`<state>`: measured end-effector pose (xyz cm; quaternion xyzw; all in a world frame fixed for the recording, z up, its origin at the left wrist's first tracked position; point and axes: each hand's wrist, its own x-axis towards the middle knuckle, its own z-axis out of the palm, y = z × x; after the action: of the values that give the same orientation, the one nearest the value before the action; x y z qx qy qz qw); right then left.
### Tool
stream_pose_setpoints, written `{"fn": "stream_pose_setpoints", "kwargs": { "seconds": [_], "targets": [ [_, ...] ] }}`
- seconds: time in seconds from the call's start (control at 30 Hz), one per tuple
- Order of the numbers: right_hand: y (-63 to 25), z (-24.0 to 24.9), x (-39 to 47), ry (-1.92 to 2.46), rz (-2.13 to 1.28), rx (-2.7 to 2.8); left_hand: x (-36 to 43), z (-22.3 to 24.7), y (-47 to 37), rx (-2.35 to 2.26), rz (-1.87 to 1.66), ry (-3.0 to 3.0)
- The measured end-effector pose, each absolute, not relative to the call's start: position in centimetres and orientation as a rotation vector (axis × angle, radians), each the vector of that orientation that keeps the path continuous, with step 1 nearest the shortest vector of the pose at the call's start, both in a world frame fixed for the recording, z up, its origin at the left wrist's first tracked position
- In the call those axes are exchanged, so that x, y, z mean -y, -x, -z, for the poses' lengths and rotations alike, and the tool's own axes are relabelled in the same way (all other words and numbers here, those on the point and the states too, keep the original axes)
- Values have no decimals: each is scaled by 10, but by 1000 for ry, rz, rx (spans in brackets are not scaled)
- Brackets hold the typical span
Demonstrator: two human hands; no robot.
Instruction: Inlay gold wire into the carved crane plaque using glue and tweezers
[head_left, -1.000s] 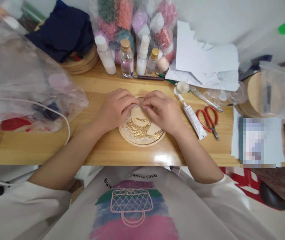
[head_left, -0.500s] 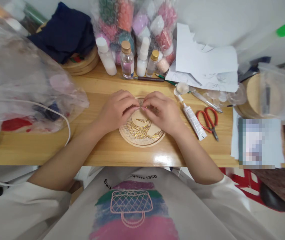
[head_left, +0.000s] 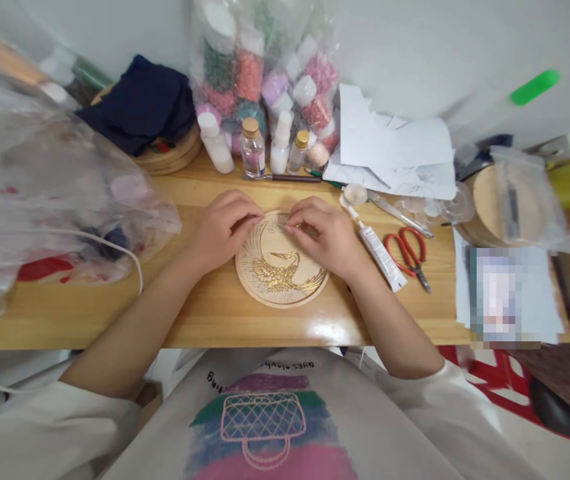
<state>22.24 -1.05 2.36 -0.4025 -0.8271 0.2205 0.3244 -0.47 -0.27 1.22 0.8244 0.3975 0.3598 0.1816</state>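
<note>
A round pale wooden disc lies on the table, bearing a gold crane design with engraved lines around it. My left hand is at the disc's upper left edge, thumb and fingers pinched together. Whatever sits between them, if anything, is too small to make out. Over the upper right part of the disc, my right hand pinches a thin gold piece that looks like wire, with a glint at the fingertips. Right of this hand lie a white glue tube and red-handled cutting pliers.
Small bottles stand at the back before a bag of coloured jars. A dark-handled tool, tweezers and paper sheets lie behind the hands. A plastic bag and white cable occupy the left.
My hands, close together over the disc's top before, have come apart; the left has shifted toward the disc's left edge. The whole view has tilted up slightly.
</note>
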Motion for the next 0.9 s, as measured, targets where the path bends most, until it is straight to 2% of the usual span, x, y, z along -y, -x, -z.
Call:
{"fn": "stream_pose_setpoints", "kwargs": {
  "seconds": [0.23, 0.6, 0.9],
  "targets": [
    [-225, -22, 7, 1050, -603, 2123, -2, -12, 10, -1263, -1106, -2253],
    [-217, -21, 11, 939, -752, 2114, 9, -11, -1, -1060, -919, -2151],
    [-212, -19, 12, 886, -714, 2159, 8, -14, -3, -971, -971, -2147]
  ]
}}
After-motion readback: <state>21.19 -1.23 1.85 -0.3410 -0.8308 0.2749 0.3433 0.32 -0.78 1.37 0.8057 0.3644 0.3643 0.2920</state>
